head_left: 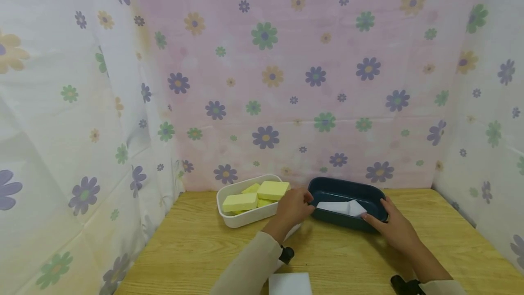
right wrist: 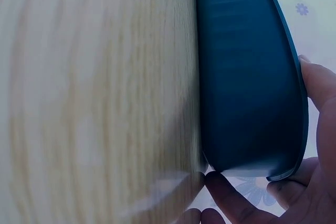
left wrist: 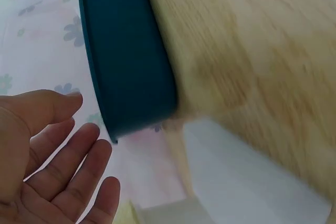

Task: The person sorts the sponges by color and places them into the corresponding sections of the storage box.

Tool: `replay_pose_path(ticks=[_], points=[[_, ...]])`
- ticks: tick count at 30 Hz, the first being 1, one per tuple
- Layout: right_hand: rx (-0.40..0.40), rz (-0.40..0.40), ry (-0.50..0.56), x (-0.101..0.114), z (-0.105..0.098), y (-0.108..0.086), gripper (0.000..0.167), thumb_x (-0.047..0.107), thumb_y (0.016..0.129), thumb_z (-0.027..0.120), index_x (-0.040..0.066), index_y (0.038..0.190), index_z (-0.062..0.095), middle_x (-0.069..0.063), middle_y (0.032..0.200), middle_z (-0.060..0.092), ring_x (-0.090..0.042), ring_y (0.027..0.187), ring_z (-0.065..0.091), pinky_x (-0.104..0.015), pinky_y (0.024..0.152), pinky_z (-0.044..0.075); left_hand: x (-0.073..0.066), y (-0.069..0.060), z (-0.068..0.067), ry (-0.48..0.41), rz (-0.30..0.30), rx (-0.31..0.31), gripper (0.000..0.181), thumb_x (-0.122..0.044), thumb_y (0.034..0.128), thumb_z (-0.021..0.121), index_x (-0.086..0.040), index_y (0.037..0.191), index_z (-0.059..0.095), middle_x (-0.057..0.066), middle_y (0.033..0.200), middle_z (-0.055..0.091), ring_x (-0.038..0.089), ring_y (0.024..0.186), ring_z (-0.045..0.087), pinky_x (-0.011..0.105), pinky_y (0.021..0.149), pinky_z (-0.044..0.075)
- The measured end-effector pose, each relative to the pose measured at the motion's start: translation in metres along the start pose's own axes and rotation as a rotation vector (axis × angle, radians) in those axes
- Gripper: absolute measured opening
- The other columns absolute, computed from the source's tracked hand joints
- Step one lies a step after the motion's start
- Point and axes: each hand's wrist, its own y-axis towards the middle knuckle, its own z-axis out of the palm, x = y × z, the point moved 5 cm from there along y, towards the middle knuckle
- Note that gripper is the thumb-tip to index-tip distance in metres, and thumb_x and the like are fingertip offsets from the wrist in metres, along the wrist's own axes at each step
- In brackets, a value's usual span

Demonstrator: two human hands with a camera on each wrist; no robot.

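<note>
A dark teal plastic bin [head_left: 348, 224] stands on the table with white foam-like blocks [head_left: 335, 207] inside. My right hand [head_left: 395, 229] grips its right end, thumb over the near rim and fingers round the end wall; the right wrist view shows the fingers [right wrist: 231, 195] at the bin's end. At the left end, my left hand [head_left: 292, 208] hovers by the rim. In the left wrist view its fingers [left wrist: 79, 171] are loosely bent, apart from the bin, and hold nothing. Left of that hand is a white bin [head_left: 249, 218] of yellow sponge-like blocks [head_left: 239, 202].
A white block [head_left: 289, 283] lies at the table's near edge. Another white piece [left wrist: 247, 177] lies below the left hand, mostly covered by it in the head view. Flowered cloth [head_left: 266, 104] hangs behind and at both sides of the wooden table [head_left: 184, 249].
</note>
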Motion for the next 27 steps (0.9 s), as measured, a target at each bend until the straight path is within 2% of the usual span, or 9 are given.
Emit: replay_pose_path(ticks=[4,13,18,27], points=[[-0.006,-0.004,-0.007,-0.001,0.0,-0.001,0.113,0.071,0.097,0.053,-0.006,0.163,0.004,-0.032,0.169,-0.006,-0.067,0.144,0.018,-0.082,0.105,0.029,0.004,-0.002,-0.008,0.03,0.019,0.006,0.021,-0.026,0.0878,0.082,-0.018,0.107,0.077,-0.008,0.102,0.075,0.012,0.09,0.067,0.031,0.076,0.055],[-0.004,-0.005,-0.007,-0.001,-0.001,-0.002,0.111,0.069,0.098,0.053,-0.007,0.163,0.004,-0.034,0.168,-0.004,-0.067,0.144,0.018,-0.082,0.105,0.028,0.011,-0.01,-0.021,-0.016,0.034,0.013,0.023,-0.029,0.0878,0.081,-0.018,0.108,0.076,-0.006,0.105,0.075,0.012,0.097,0.068,0.033,0.082,0.056],[-0.002,-0.005,-0.004,0.0,-0.001,-0.001,0.111,0.069,0.098,0.053,-0.006,0.163,0.004,-0.033,0.168,-0.004,-0.067,0.143,0.018,-0.082,0.104,0.029,0.018,-0.021,-0.031,-0.061,0.058,-0.001,0.03,-0.031,0.0898,0.081,-0.016,0.115,0.074,-0.005,0.109,0.074,0.015,0.102,0.068,0.035,0.088,0.057],[0.002,0.008,-0.005,-0.003,0.001,0.001,0.113,0.072,0.097,0.052,-0.004,0.164,0.002,-0.031,0.169,-0.005,-0.067,0.144,0.018,-0.082,0.104,0.029,0.043,-0.048,-0.057,-0.146,0.074,-0.02,0.039,-0.032,0.0901,0.082,-0.013,0.122,0.071,0.002,0.121,0.07,0.023,0.111,0.067,0.04,0.092,0.057]])
